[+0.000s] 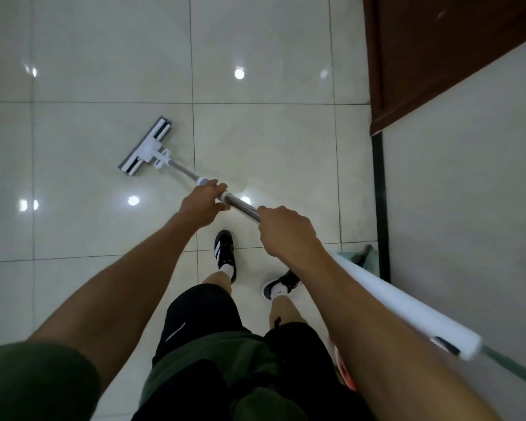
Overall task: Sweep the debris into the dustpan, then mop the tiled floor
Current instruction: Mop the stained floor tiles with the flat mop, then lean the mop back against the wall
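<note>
The mop [146,146] head lay flat on the tiled floor [104,71], beyond both grips. The left hand [201,205] clasped the shaft lower, the right hand [286,232] higher. Long overlapping strokes, pad kept flat, would serve best.

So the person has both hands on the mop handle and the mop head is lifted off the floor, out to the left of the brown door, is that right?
Not quite. The head view shows the mop head lying flat on the tiled floor, not lifted. The rest holds: the left hand and right hand both grip the mop handle, and the mop head is left of the brown door.
</note>
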Motion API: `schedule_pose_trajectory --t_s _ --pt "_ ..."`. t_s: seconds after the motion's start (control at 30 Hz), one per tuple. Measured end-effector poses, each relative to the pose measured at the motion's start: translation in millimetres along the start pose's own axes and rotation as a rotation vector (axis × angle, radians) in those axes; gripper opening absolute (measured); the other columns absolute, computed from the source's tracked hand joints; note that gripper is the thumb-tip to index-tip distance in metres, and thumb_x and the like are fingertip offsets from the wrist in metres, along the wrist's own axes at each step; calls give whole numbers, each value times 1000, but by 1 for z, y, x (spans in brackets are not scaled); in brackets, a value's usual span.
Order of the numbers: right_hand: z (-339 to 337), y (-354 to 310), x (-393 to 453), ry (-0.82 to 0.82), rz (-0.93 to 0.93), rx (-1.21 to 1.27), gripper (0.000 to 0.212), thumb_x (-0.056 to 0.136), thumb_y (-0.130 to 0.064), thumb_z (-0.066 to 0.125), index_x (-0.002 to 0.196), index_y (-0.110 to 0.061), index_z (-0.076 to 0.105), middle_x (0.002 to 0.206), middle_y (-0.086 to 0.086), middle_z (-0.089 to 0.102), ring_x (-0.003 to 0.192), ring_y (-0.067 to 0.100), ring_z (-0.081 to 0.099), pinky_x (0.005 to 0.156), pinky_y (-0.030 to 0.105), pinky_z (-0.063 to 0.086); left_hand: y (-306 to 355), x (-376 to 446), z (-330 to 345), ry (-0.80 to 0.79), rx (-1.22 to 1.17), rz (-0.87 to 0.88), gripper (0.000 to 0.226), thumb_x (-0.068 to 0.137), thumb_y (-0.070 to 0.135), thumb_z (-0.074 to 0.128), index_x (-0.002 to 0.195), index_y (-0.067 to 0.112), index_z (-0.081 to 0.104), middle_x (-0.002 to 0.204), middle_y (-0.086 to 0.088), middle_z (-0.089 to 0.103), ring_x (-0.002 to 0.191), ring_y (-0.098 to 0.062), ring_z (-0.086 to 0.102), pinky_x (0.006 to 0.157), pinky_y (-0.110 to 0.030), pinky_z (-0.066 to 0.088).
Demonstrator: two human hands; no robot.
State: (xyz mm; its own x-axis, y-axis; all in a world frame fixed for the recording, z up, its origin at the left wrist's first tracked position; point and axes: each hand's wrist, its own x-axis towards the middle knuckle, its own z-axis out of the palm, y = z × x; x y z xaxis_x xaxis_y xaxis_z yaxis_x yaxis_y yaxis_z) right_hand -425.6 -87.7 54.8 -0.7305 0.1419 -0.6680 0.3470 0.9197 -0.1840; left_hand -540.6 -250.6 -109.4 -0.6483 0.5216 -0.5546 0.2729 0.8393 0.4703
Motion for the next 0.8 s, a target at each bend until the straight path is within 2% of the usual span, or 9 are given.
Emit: schedule_pose_trajectory --t_s 0.13,0.23,0.43,0.53,0.7,0.8 --pt "-8 43 -24 1 9 -43 19 93 -10 50 110 -15 57 71 -3 36 62 16 42 51 29 26 48 -8 23 -3 -5 8 47 91 30 74 133 17 58 134 -5 56 121 -25 54 91 -38 45" --pt "-13 82 -42 -11 39 -60 22 90 -10 51 109 -17 58 70 -4 36 65 18 45 58 30 31 90 -9 42 -21 -8 -1 46 93 34 71 134 19 57 132 -3 57 119 -24 54 89 -36 46" --pt "-30 160 -77 -26 121 -102 24 88 -10 54 110 -19 58 71 -2 42 59 15 42 56 31 29 173 -12 86 -1 -17 52 39 92 37 70 123 13 62 120 -6 63 114 -27 54 91 -44 50" --pt "-41 195 -95 -37 142 -97 26 87 -9 55 111 -18 58 72 -1 42 64 16 46 63 32 34 209 -9 101 -17 -5 101 37 92 40 70 117 14 63 114 -6 64 108 -29 57 88 -47 52" --pt "-63 245 -123 -15 214 -115 14 87 -9 55 95 -20 51 71 -2 44 58 14 39 55 30 28 268 0 114 -53 47 206 26 92 44 68 104 22 62 99 -5 65 94 -30 59 79 -46 53" --pt "-80 273 -136 -17 270 -129 11 86 -8 56 90 -17 50 71 -1 44 58 14 39 62 32 33 304 6 122 -72 48 259 20 92 45 67 99 27 61 95 -2 66 93 -30 59 78 -47 53"
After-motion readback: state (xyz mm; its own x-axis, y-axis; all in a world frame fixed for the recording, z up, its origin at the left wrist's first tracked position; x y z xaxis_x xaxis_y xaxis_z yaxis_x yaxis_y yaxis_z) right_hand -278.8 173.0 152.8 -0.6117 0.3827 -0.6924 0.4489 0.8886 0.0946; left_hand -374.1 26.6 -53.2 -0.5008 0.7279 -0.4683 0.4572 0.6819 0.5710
